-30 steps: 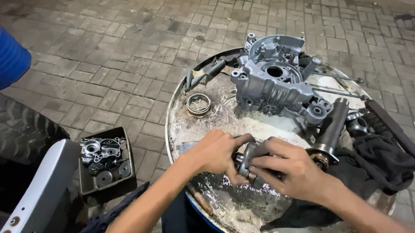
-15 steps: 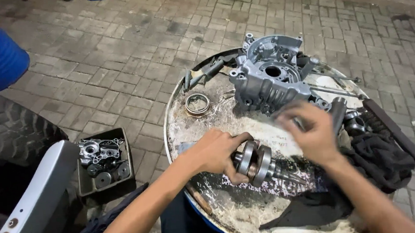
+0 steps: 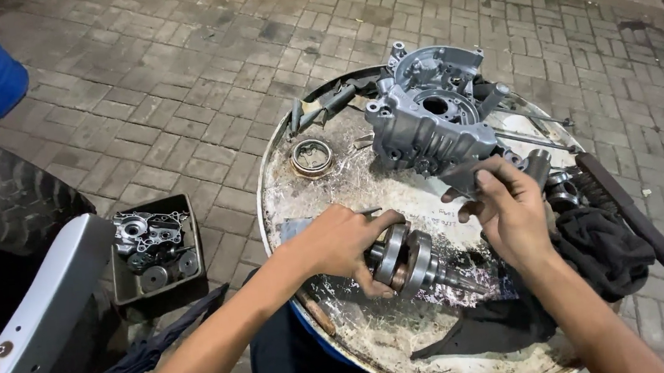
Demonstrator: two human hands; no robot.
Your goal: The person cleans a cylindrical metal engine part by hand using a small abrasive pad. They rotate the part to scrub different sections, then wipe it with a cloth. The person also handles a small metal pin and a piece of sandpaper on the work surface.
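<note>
Drum-top counter (image 3: 303,212), round, grimy.
On it: grey engine case (image 3: 429,125) at far edge, bearing ring (image 3: 311,157) far left, crankshaft (image 3: 411,263) centre, black rag (image 3: 601,253) right.

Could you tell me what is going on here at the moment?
A person is working on engine parts laid out on a round drum top over brick paving. The left hand grips a crankshaft lying on the drum top. The right hand is raised just above it, holding a small grey part near the crankcase. A black rag lies at the right, a bearing ring at the left, and a tray of more parts sits on the ground.
</note>
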